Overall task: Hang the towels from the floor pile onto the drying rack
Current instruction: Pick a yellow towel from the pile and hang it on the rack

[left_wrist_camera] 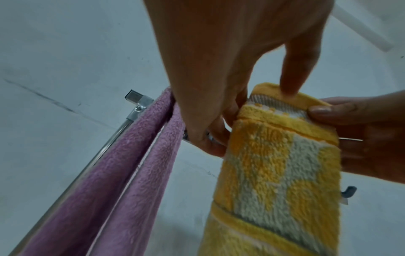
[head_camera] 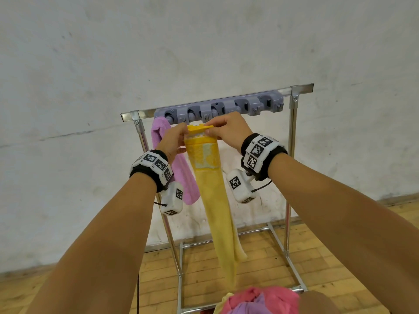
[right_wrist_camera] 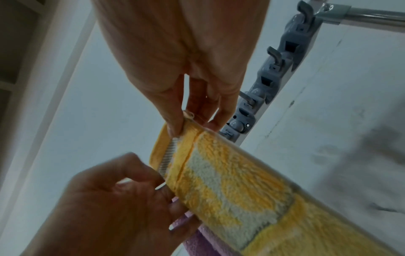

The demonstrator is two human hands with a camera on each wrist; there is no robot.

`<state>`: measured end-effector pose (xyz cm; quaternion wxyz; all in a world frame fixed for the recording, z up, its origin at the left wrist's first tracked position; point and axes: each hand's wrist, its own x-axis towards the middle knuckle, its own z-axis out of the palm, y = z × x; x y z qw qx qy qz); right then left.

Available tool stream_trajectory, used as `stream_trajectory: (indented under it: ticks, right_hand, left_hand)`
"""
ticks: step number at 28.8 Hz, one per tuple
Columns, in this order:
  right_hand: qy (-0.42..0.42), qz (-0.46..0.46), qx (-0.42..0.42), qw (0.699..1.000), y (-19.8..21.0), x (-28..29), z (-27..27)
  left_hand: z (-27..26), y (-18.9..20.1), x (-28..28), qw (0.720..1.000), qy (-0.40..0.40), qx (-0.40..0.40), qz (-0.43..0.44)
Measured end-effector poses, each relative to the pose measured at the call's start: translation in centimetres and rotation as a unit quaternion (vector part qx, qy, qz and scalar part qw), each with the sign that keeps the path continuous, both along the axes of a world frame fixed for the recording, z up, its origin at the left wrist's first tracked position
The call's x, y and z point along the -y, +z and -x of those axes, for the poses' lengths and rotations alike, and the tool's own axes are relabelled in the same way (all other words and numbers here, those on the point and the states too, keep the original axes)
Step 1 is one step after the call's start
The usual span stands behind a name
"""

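Observation:
A yellow towel with a white pattern hangs long and narrow in front of the drying rack. My left hand pinches the left corner of its top hem. My right hand pinches the right corner, just below the rack's grey hook strip. The hem is stretched flat between both hands. A pink towel hangs over the top bar at the left, beside my left hand. A pile of pink, lilac and yellow towels lies at the bottom edge of the head view.
The grey hook strip carries several clips and hooks along the top bar. The rack's metal base frame stands on a wooden floor against a white wall. The bar to the right of my hands holds no towel.

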<state>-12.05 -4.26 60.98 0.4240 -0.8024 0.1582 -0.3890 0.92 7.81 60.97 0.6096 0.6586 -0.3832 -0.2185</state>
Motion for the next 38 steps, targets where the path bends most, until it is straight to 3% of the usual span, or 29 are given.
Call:
stream_trajectory:
  ticks: [5,7,12,16,22,30,38]
  right_hand:
    - [0.023,-0.016,0.045,0.999,0.0,-0.3,0.0]
    - [0.05,-0.064,0.052,0.995,-0.1,-0.6,0.2]
    - [0.112,-0.18,-0.05,0.976,-1.1,-0.9,0.5]
    - [0.131,-0.166,-0.049,0.976,-1.9,-0.5,0.7]
    - [0.112,-0.165,0.048,0.979,-1.0,-0.9,0.7]
    - [0.179,-0.204,-0.043,0.961,-1.7,-1.4,1.0]
    - [0.123,-0.197,0.11,0.966,-0.6,-1.7,0.7]
  left_hand:
    - [-0.3,-0.3,0.1,0.999,-0.024,0.042,0.011]
    - [-0.2,0.0,0.1,0.998,-0.032,0.032,0.037]
    - [0.0,0.8,0.0,0.996,-0.014,0.003,0.09]
    - [-0.2,1.2,-0.4,0.993,-0.001,-0.001,0.121]
    - [0.1,0.2,-0.7,0.999,-0.039,-0.003,0.01]
    - [-0.9,1.1,-0.9,0.991,0.013,-0.055,0.121]
    - [0.7,0.1,-1.5,0.998,-0.037,-0.034,-0.034]
